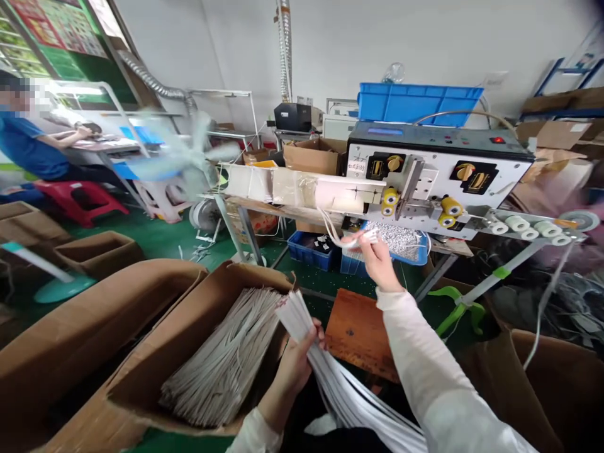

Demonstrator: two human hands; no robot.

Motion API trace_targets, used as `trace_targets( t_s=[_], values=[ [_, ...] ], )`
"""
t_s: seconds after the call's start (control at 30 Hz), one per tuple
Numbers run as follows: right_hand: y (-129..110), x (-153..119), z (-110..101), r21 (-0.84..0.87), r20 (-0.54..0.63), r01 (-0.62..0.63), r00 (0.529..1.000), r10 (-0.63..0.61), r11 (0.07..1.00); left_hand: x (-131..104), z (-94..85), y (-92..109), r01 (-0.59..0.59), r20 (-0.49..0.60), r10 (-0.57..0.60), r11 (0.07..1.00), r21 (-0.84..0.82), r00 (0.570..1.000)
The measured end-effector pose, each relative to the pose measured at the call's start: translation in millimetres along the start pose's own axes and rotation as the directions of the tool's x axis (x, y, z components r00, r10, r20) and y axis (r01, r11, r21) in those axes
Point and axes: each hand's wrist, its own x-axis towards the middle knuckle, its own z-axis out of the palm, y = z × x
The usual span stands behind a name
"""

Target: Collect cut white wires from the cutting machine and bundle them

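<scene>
My left hand [302,355] is wrapped round a thick bundle of white cables [296,314], whose ends stick up above the fist while the rest drapes down to the right. Farther forward, my right hand [375,255] pinches a few white wires [330,229] that loop up to the pale chute of the machine. The wire-cutting machine [425,182] has yellow rollers and a metal blade block on its front. Left of my left hand, an open cardboard box [155,340] holds a large heap of cut white cables [226,358].
A blue tray [422,255] of small whitish bits sits under the machine. A wooden stool [361,327] stands before me. A blurred fan [189,151] is at left, near a seated person in blue [28,141]. More cardboard boxes [557,371] flank me.
</scene>
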Motion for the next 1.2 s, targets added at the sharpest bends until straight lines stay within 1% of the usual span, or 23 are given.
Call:
trace_targets(
  t_s=[0.03, 0.07, 0.1, 0.13, 0.17, 0.2, 0.23, 0.27, 0.3, 0.4, 0.43, 0.47, 0.5, 0.57, 0.6, 0.63, 0.7, 0.8, 0.87, 0.93, 1.1, 1.17, 1.2],
  values=[
    [-11.9, -18.7, -6.8, -0.055, 0.239, -0.043, 0.969, 0.055, 0.998, 1.1, 5.4, 3.7, -0.001, 0.032, 0.001, 1.0, 0.001, 0.999],
    [-23.1, -34.7, -13.0, -0.092, 0.447, -0.084, 0.887, 0.116, 0.992, 2.6, 10.8, 6.5, 0.0, 0.066, -0.001, 1.0, 0.005, 0.998],
    [-32.8, -47.7, -18.0, -0.118, 0.607, -0.126, 0.776, 0.172, 0.985, 4.6, 16.3, 8.0, 0.002, 0.099, -0.004, 1.0, 0.015, 0.995],
    [-40.5, -57.7, -21.0, -0.136, 0.717, -0.165, 0.664, 0.212, 0.977, 6.7, 21.6, 8.0, 0.007, 0.131, -0.011, 0.999, 0.033, 0.991],
    [-46.2, -65.1, -22.1, -0.145, 0.78, -0.201, 0.579, 0.237, 0.969, 8.8, 26.7, 6.5, 0.016, 0.159, -0.025, 0.998, 0.059, 0.987],
    [-49.5, -70.4, -21.3, -0.154, 0.809, -0.232, 0.529, 0.257, 0.961, 10.7, 31.6, 3.7, 0.028, 0.18, -0.043, 0.996, 0.087, 0.983],
    [-50.8, -74.1, -19.3, -0.166, 0.815, -0.255, 0.509, 0.278, 0.953, 12.2, 36.4, -0.1, 0.041, 0.191, -0.061, 0.993, 0.107, 0.98],
    [-50.3, -76.7, -16.7, -0.182, 0.804, -0.273, 0.511, 0.303, 0.945, 13.0, 40.9, -4.5, 0.058, 0.194, -0.08, 0.992, 0.115, 0.978],
    [-48.3, -78.4, -14.4, -0.202, 0.781, -0.29, 0.528, 0.333, 0.935, 13.2, 45.2, -8.9, 0.079, 0.195, -0.1, 0.991, 0.111, 0.976],
    [-38.2, -81.2, -12.6, -0.262, 0.688, -0.343, 0.589, 0.423, 0.902, 11.1, 55.3, -19.0, 0.13, 0.22, -0.141, 0.99, 0.064, 0.965],
    [-34.6, -81.6, -13.8, -0.277, 0.66, -0.337, 0.614, 0.433, 0.9, 9.9, 57.5, -20.8, 0.144, 0.231, -0.151, 0.988, 0.049, 0.961],
    [-31.1, -82.0, -15.4, -0.292, 0.628, -0.303, 0.655, 0.421, 0.907, 8.6, 59.0, -21.8, 0.162, 0.239, -0.165, 0.986, 0.036, 0.957],
    [-27.6, -82.1, -17.1, -0.308, 0.59, -0.241, 0.71, 0.383, 0.92, 7.3, 59.9, -22.3, 0.18, 0.24, -0.181, 0.983, 0.024, 0.954],
    [-20.5, -82.0, -19.7, -0.337, 0.505, -0.093, 0.822, 0.263, 0.937, 4.9, 60.8, -22.7, 0.232, 0.245, -0.229, 0.973, 0.017, 0.942],
    [-16.7, -81.9, -20.3, -0.346, 0.469, -0.044, 0.857, 0.213, 0.937, 3.9, 61.1, -22.9, 0.256, 0.252, -0.253, 0.966, 0.022, 0.934],
    [-12.8, -81.9, -20.7, -0.349, 0.453, -0.027, 0.87, 0.194, 0.937, 3.0, 61.3, -23.4, 0.268, 0.26, -0.266, 0.963, 0.028, 0.928],
    [-5.8, -82.5, -20.8, -0.321, 0.475, -0.08, 0.849, 0.234, 0.944, 1.7, 62.2, -25.0, 0.266, 0.272, -0.265, 0.963, 0.033, 0.925],
    [0.1, -85.0, -21.8, -0.236, 0.505, -0.217, 0.805, 0.311, 0.947, 0.7, 64.2, -27.6, 0.256, 0.286, -0.253, 0.966, 0.03, 0.924],
    [0.6, -86.5, -23.4, -0.19, 0.5, -0.293, 0.792, 0.35, 0.937, 0.3, 65.5, -28.3, 0.263, 0.298, -0.263, 0.964, 0.038, 0.918],
    [-0.3, -86.8, -25.3, -0.182, 0.496, -0.322, 0.786, 0.37, 0.929, 0.0, 66.3, -28.4, 0.268, 0.3, -0.269, 0.962, 0.045, 0.915],
    [-1.5, -85.1, -27.5, -0.179, 0.479, -0.269, 0.816, 0.323, 0.946, 1.9, 66.0, -30.3, 0.266, 0.318, -0.279, 0.96, 0.084, 0.906],
    [-1.1, -85.7, -28.7, -0.125, 0.474, -0.292, 0.822, 0.316, 0.948, 6.1, 68.2, -29.7, 0.228, 0.337, -0.253, 0.967, 0.111, 0.907],
    [-0.8, -86.5, -30.1, -0.084, 0.458, -0.308, 0.833, 0.312, 0.948, 9.3, 71.1, -27.9, 0.196, 0.349, -0.228, 0.973, 0.125, 0.909]
  ],
)
